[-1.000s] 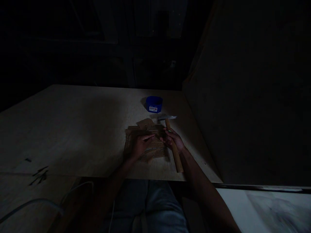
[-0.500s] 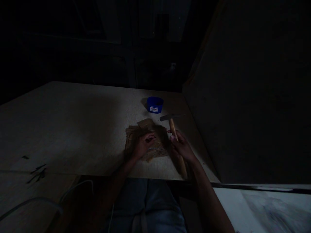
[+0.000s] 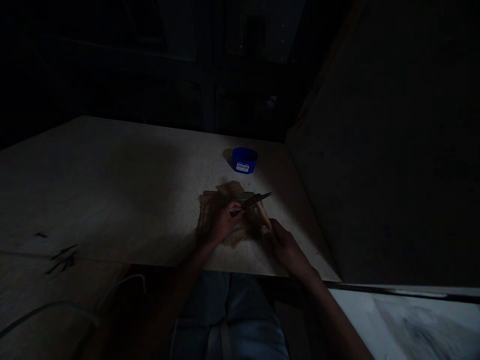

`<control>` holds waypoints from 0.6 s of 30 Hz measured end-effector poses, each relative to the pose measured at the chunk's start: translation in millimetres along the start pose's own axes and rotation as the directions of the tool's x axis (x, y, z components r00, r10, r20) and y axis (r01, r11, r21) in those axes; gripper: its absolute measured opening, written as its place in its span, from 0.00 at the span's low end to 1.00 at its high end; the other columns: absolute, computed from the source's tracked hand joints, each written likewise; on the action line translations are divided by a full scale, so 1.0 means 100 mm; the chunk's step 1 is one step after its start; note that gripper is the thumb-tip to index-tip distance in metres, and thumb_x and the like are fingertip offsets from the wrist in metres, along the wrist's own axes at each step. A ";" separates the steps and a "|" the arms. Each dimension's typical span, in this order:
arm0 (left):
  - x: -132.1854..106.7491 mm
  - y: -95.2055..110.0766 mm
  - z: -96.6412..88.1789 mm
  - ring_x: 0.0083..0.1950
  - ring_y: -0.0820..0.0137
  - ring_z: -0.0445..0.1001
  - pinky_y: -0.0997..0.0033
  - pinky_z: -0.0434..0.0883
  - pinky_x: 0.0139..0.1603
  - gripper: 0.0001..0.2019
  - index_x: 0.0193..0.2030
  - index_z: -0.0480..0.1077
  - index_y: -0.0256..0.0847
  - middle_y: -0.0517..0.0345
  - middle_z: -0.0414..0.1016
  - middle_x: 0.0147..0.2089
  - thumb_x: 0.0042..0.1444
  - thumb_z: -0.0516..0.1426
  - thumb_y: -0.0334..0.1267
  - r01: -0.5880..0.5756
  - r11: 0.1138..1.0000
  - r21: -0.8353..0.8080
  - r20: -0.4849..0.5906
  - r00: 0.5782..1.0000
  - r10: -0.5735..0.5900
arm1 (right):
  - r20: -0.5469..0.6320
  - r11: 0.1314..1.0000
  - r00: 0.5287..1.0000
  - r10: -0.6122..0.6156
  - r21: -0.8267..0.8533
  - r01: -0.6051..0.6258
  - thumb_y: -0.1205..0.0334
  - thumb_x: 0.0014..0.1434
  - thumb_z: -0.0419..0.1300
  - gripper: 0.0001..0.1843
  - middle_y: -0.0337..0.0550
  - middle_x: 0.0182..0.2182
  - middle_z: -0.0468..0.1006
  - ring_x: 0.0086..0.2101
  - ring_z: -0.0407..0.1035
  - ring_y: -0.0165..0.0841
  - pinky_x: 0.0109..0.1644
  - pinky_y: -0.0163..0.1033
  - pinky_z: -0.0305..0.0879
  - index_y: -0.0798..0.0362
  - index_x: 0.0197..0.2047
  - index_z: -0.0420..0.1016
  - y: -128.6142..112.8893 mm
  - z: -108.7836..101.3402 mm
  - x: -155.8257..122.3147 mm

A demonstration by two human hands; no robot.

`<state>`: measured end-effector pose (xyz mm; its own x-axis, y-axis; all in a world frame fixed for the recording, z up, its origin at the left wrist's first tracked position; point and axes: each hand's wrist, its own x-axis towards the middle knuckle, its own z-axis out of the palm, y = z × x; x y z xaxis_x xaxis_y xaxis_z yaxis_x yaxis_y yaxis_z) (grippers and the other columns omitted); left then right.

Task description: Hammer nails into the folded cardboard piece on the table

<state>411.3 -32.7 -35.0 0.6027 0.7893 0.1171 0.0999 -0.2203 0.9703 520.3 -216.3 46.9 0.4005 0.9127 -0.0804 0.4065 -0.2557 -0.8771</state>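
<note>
My right hand (image 3: 287, 247) is wrapped round the wooden handle of a hammer (image 3: 264, 214). The dark metal head is low over brown cardboard pieces (image 3: 210, 200), close by the fingertips of my left hand (image 3: 226, 220). That left hand rests on the layered cardboard, thumb and fingers pinched together. Whatever small thing they hold is too dark to make out. Behind the cardboard stands a blue container (image 3: 245, 161) with a white label; its inside is dark.
Several thin dark pieces (image 3: 63, 257) lie at the left of the pale tabletop (image 3: 150, 200). An upright panel (image 3: 382, 160) borders it on the right. A cable (image 3: 52, 306) curves at the lower left. The room is very dim.
My right hand has brought the hammer down and to the left, its head now beside my left fingertips. The left hand keeps its pinch on the cardboard. The view has shifted slightly.
</note>
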 end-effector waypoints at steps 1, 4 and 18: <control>0.00 0.00 0.00 0.46 0.65 0.80 0.64 0.76 0.48 0.08 0.41 0.72 0.41 0.55 0.81 0.42 0.54 0.62 0.30 -0.003 1.000 0.007 -0.001 1.000 0.003 | 0.034 0.999 0.999 0.020 -0.034 -0.019 0.44 0.68 0.50 0.24 0.45 0.37 0.81 0.36 0.73 0.38 0.38 0.38 0.65 0.52 0.56 0.72 0.03 0.02 0.02; -0.01 0.02 0.00 0.45 0.65 0.81 0.66 0.76 0.46 0.07 0.40 0.72 0.41 0.56 0.81 0.41 0.54 0.62 0.30 0.001 0.999 0.037 0.003 1.000 -0.001 | 0.051 0.997 0.998 0.047 -0.069 -0.043 0.43 0.68 0.50 0.25 0.46 0.38 0.82 0.38 0.75 0.41 0.39 0.39 0.66 0.52 0.56 0.72 0.06 0.05 0.04; -0.03 0.10 -0.02 0.39 0.67 0.81 0.69 0.75 0.42 0.10 0.43 0.73 0.42 0.57 0.82 0.36 0.53 0.61 0.29 0.019 0.998 0.052 0.010 1.000 -0.020 | -0.019 0.988 0.999 0.030 -0.150 -0.033 0.46 0.69 0.48 0.22 0.46 0.33 0.81 0.31 0.74 0.39 0.32 0.36 0.61 0.52 0.54 0.70 -0.01 0.08 0.06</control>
<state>408.9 -36.4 -25.0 0.6084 0.7878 0.0959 0.1525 -0.2347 0.9600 516.3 -208.1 43.3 0.4284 0.8983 -0.0974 0.5119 -0.3301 -0.7930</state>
